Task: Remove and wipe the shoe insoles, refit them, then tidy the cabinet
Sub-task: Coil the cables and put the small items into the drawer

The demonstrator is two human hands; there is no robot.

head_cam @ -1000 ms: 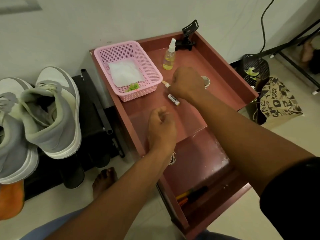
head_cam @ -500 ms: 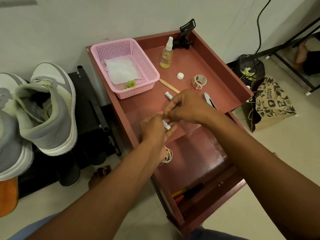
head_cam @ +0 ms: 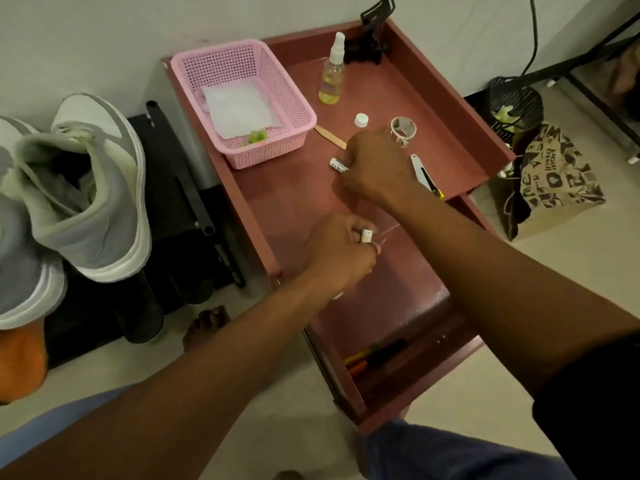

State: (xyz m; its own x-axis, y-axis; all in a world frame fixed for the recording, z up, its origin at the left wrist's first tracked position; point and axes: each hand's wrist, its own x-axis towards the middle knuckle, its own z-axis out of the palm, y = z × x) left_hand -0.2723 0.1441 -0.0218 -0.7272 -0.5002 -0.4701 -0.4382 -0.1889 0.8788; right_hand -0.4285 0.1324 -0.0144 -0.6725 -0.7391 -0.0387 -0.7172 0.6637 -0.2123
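Note:
The reddish-brown cabinet top has a raised rim, and its drawer stands pulled out below. My left hand hovers over the front of the top, closed on a small white battery. Farther back, my right hand closes its fingers on a second battery lying on the top. Two grey and white sneakers stand on a black rack at the left.
A pink basket holds a white cloth. On the top lie a spray bottle, white cap, tape roll, wooden stick, cutter and black phone holder. Pens lie in the drawer. A paper bag stands on the floor at the right.
My right hand passed a battery to my left hand near the front edge, then moved back to the second battery. My left hand now holds the first battery.

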